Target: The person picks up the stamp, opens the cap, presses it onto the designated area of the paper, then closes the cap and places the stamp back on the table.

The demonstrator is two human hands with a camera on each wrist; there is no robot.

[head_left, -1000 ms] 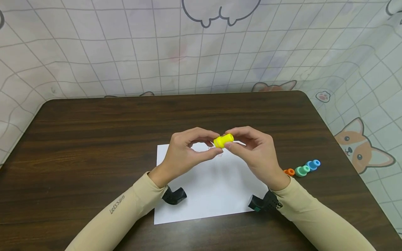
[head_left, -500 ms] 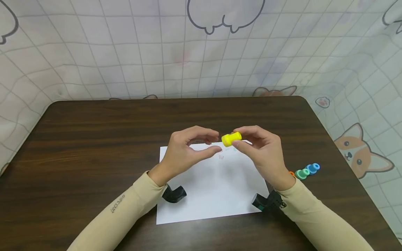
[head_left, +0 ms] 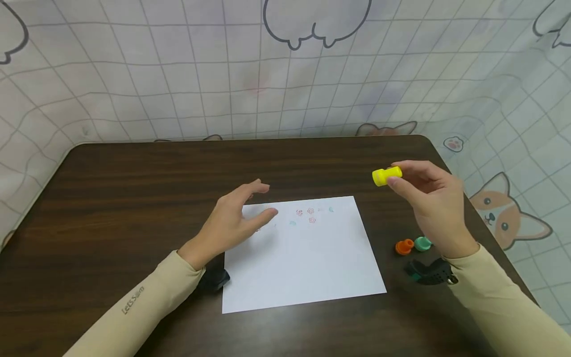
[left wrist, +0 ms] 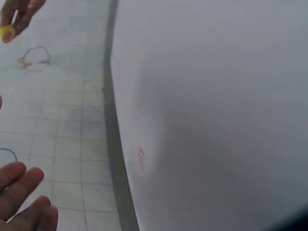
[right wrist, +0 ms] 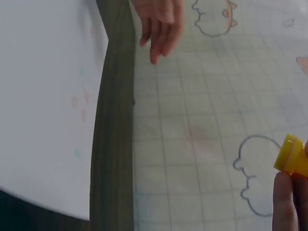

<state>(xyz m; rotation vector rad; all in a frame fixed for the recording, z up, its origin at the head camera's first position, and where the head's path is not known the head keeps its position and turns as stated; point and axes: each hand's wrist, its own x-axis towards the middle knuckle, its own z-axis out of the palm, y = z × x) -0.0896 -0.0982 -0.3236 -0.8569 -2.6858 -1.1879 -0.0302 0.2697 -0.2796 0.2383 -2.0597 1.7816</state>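
Note:
My right hand (head_left: 434, 206) pinches a yellow toy stamp (head_left: 386, 176) between thumb and fingers, held up over the right side of the table. In the left wrist view the round face of the stamp (left wrist: 7, 34) shows a reddish design. My left hand (head_left: 227, 223) hovers at the left edge of a white sheet of paper (head_left: 308, 263), thumb and fingers spread apart and holding nothing. Small red and bluish-green prints (head_left: 311, 211) mark the upper part of the sheet; some are flower-shaped.
An orange stamp (head_left: 404, 247) and a green stamp (head_left: 422, 243) stand on the dark wooden table (head_left: 134, 188), right of the paper. The right hand partly covers the green one. A white gridded curtain (head_left: 200, 74) with cartoon animals hangs behind and beside the table.
At first both hands were at the yellow stamp; the left let go. The right hand carried the stamp right and away from the paper, while the left drew back leftward, fingers spread.

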